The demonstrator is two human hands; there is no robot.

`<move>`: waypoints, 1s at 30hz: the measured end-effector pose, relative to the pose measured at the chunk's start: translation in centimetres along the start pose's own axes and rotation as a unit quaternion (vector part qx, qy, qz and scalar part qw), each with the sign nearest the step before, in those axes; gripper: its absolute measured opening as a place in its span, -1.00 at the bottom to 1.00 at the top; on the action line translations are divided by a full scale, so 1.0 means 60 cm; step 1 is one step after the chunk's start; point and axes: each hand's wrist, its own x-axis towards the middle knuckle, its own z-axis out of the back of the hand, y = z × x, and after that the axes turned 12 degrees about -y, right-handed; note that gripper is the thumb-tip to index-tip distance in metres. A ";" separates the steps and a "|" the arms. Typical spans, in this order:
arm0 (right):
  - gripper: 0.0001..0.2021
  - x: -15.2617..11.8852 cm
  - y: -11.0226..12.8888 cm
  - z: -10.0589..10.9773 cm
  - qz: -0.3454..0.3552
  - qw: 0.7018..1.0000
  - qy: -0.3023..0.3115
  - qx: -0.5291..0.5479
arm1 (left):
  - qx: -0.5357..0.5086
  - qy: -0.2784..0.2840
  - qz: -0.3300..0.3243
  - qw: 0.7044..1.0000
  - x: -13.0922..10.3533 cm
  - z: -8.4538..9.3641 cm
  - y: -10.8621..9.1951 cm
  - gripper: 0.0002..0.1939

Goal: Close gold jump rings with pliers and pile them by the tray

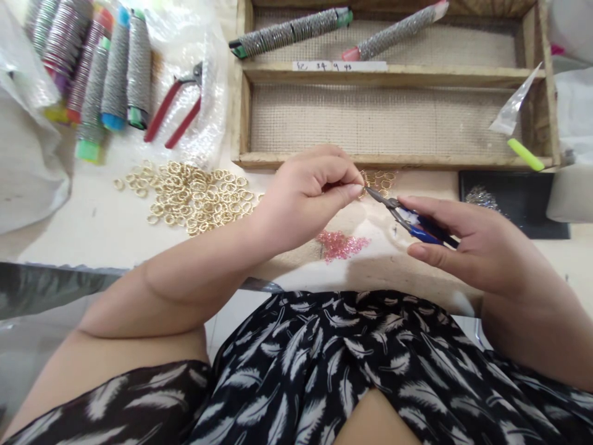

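My right hand (467, 241) is wrapped round blue-handled pliers (410, 224), whose tips point left and meet the fingertips of my left hand (315, 194). The left thumb and forefinger are pinched together; what they hold is too small to make out. Just behind the plier tips lie some gold rings (382, 181). A large pile of gold rings (194, 196) is spread to the left of my left hand, partly behind the wrist. Pink beads (340, 245) form a small heap on the table (92, 228), below my left hand.
A wooden tray with mesh compartments (393, 162) stands behind my hands, holding two wire-wrapped rods (296, 31). Red-handled cutters (178, 105) and several wrapped rods (139, 68) lie at the back left. Small metal pieces (482, 198) rest on a black pad (537, 210) at the right.
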 end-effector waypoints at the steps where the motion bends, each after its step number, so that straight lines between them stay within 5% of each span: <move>1: -0.35 0.000 -0.001 0.000 0.002 1.000 -0.002 -0.002 | -0.007 0.002 -0.001 1.000 0.000 0.000 0.001 -0.80; 30: -0.34 0.000 0.003 -0.006 -0.014 1.000 -0.019 0.019 | -0.031 0.002 -0.028 0.999 -0.002 -0.001 0.011 -0.83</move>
